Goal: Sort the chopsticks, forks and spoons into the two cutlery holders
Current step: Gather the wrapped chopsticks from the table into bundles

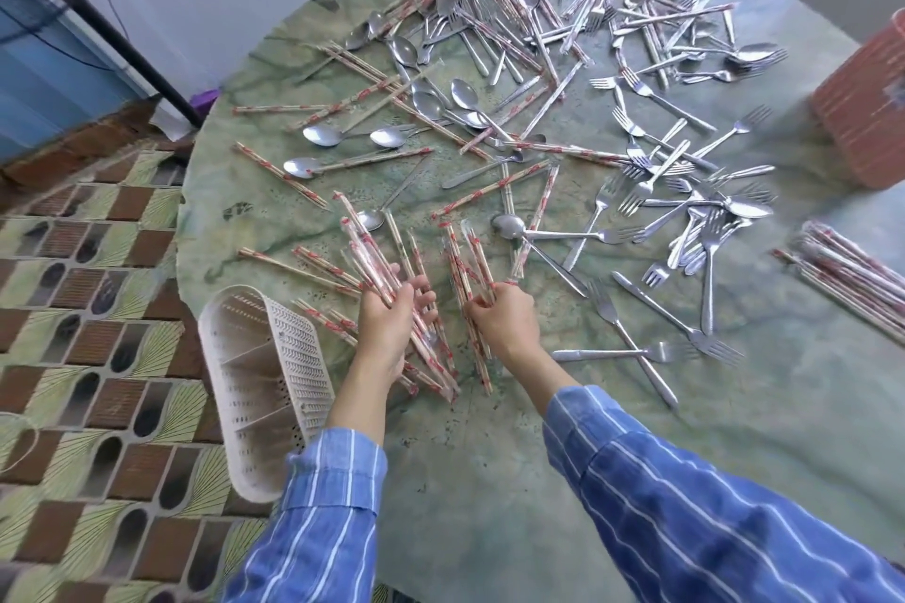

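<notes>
Status: early stage; sorting barely begun, by the look of the layout.

Left grip (392, 313): fingers curled round a fanned bunch of wrapped chopsticks (362, 250), held just above the counter (489, 480). Right grip (504, 318): likewise closed on a second, smaller bunch of wrapped chopsticks (465, 260). The two bunches are near each other but apart.

White cutlery holder (294, 338): at the counter's near left edge, just beside the left grip, its divided compartments open to the camera. No cutlery can be made out inside. Orange cutlery holder (862, 113): at the far right edge, partly out of view; its contents cannot be seen.

Done so far: a gathered bundle of chopsticks (852, 279) lies at the right, in front of the orange cutlery holder, collected but not in a holder.

Outstanding: most of the stock. Spoons (431, 103) lie mixed with loose chopsticks across the middle and far counter; forks (685, 220) are heaped on the right half, several crossed over one another. Judgement: the step in hand is gathering chopsticks; spoons and forks appear untouched.
</notes>
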A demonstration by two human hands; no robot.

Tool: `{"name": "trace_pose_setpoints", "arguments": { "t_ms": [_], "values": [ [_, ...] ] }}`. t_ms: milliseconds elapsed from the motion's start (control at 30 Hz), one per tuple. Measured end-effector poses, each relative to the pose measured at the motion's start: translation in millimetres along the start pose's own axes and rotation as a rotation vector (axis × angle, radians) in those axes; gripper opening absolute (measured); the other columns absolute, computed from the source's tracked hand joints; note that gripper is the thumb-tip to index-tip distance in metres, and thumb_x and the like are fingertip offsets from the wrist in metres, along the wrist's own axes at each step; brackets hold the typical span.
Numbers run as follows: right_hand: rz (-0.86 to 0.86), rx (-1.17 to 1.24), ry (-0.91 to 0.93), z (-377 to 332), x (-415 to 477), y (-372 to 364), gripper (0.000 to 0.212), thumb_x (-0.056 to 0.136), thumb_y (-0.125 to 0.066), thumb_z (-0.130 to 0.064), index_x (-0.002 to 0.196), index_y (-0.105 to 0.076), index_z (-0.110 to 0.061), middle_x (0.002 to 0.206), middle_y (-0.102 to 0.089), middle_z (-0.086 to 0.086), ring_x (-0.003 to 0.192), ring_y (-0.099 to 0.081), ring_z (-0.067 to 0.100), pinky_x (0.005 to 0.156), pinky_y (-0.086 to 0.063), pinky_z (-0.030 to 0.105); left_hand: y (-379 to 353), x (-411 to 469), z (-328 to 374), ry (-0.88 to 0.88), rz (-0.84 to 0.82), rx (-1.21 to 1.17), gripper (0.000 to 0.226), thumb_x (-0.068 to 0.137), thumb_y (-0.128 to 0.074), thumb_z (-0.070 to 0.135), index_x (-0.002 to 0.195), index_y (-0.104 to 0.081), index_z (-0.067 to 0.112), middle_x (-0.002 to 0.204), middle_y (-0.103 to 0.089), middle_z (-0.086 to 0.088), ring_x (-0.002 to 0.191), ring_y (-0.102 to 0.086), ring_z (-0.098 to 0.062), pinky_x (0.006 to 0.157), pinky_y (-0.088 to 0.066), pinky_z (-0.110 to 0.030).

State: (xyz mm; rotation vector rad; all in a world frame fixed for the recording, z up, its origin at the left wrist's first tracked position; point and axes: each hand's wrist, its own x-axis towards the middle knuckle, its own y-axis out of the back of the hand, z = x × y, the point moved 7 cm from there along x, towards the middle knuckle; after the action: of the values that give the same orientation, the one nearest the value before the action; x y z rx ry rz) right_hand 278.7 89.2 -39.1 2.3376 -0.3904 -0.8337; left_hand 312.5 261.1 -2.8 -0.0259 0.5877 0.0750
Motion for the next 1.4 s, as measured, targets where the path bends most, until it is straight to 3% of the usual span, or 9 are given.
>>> {"name": "trace_pose_setpoints", "arguments": {
  "t_ms": [133, 300, 567, 733, 867, 967, 1133, 1233, 1400],
  "values": [
    [-0.005, 0.038, -0.019, -1.1, 0.1, 4.1, 0.023, 0.084, -0.066, -0.027, 0.07, -0.059, -0.01, 0.066, -0.06, 0.003, 0.058, -0.054, 0.018, 0.047, -0.035, 0.025, 2.6, -3.4, 3.8, -0.046, 0.058, 0.113, 0.015, 0.101, -0.046, 0.024, 0.089, -0.046, 0.016, 0.086, -0.063, -0.003, 0.048, -0.058, 0.011, 0.043, -0.045, -0.009],
    [0.036, 0.248, -0.052, 4.8, 3.0, 16.1, 0.02, 0.082, -0.062, -0.028, 0.091, -0.06, -0.011, 0.079, -0.067, 0.003, 0.07, -0.063, 0.021, 0.062, -0.049, 0.032, 11.6, 11.0, -2.1, -0.023, 0.142, 0.159, 0.023, 0.1, -0.045, 0.028, 0.091, -0.05, 0.007, 0.069, -0.056, -0.004, 0.041, -0.054, -0.005, 0.048, -0.048, -0.019],
    [-0.063, 0.018, -0.012, 4.0, -7.0, -7.2, 0.023, 0.082, -0.07, -0.037, 0.084, -0.062, -0.016, 0.08, -0.066, 0.002, 0.076, -0.065, 0.022, 0.065, -0.052, 0.032, 13.9, 20.5, 6.4, 0.043, 0.254, 0.469, 0.024, 0.085, -0.065, 0.03, 0.074, -0.048, 0.016, 0.072, -0.064, -0.005, 0.061, -0.061, -0.022, 0.054, -0.044, -0.026],
    [-0.073, -0.009, -0.001, 0.0, -11.3, -12.5, 0.021, 0.081, -0.07, -0.028, 0.086, -0.064, -0.009, 0.08, -0.065, 0.003, 0.07, -0.061, 0.019, 0.059, -0.046, 0.026, 4.3, 33.1, 13.4, 0.043, 0.248, 0.724, 0.035, 0.081, -0.07, 0.023, 0.106, -0.058, 0.001, 0.104, -0.064, -0.014, 0.096, -0.062, -0.031, 0.075, -0.05, -0.034],
    [-0.071, 0.112, -0.013, 3.4, -7.6, -3.3, 0.023, 0.081, -0.072, -0.029, 0.083, -0.062, -0.008, 0.076, -0.064, 0.004, 0.067, -0.058, 0.018, 0.056, -0.046, 0.029, -1.4, 37.2, 18.7, 0.023, 0.222, 0.806, 0.03, 0.075, -0.073, 0.023, 0.093, -0.066, 0.001, 0.091, -0.067, -0.014, 0.087, -0.064, -0.03, 0.066, -0.048, -0.031],
    [-0.072, 0.221, -0.025, 7.9, -5.8, 4.4, 0.022, 0.08, -0.07, -0.029, 0.081, -0.061, -0.009, 0.076, -0.066, 0.008, 0.066, -0.056, 0.019, 0.06, -0.047, 0.032, -3.1, 39.8, 16.6, 0.072, 0.197, 0.8, 0.036, 0.078, -0.074, 0.027, 0.089, -0.059, -0.004, 0.087, -0.063, -0.012, 0.081, -0.061, -0.026, 0.07, -0.051, -0.032],
    [-0.094, 0.163, -0.027, 0.8, -8.6, 1.6, 0.026, 0.082, -0.065, -0.035, 0.09, -0.058, -0.01, 0.08, -0.064, 0.002, 0.067, -0.056, 0.017, 0.056, -0.044, 0.032, -3.0, 35.4, 15.1, 0.097, 0.172, 0.659, 0.048, 0.089, -0.058, 0.033, 0.117, -0.055, -0.006, 0.109, -0.061, -0.016, 0.097, -0.059, -0.03, 0.079, -0.047, -0.036],
    [-0.087, -0.066, -0.017, -9.6, -7.2, -6.4, 0.031, 0.086, -0.062, -0.042, 0.092, -0.062, -0.012, 0.082, -0.066, 0.0, 0.076, -0.063, 0.02, 0.065, -0.049, 0.03, 6.3, 29.2, 12.2, 0.102, 0.169, 0.533, 0.052, 0.095, -0.049, 0.041, 0.125, -0.048, -0.002, 0.087, -0.055, -0.002, 0.07, -0.05, -0.018, 0.066, -0.042, -0.032],
    [-0.062, -0.232, 0.015, -31.6, -8.4, -22.6, 0.04, 0.086, -0.059, -0.052, 0.098, -0.065, -0.014, 0.097, -0.069, 0.006, 0.094, -0.065, 0.029, 0.073, -0.046, 0.032, 21.6, 26.8, 13.2, 0.025, 0.147, 0.438, 0.041, 0.1, -0.042, 0.041, 0.112, -0.054, 0.004, 0.086, -0.07, 0.003, 0.063, -0.055, -0.011, 0.053, -0.039, -0.027]
  ]
}}
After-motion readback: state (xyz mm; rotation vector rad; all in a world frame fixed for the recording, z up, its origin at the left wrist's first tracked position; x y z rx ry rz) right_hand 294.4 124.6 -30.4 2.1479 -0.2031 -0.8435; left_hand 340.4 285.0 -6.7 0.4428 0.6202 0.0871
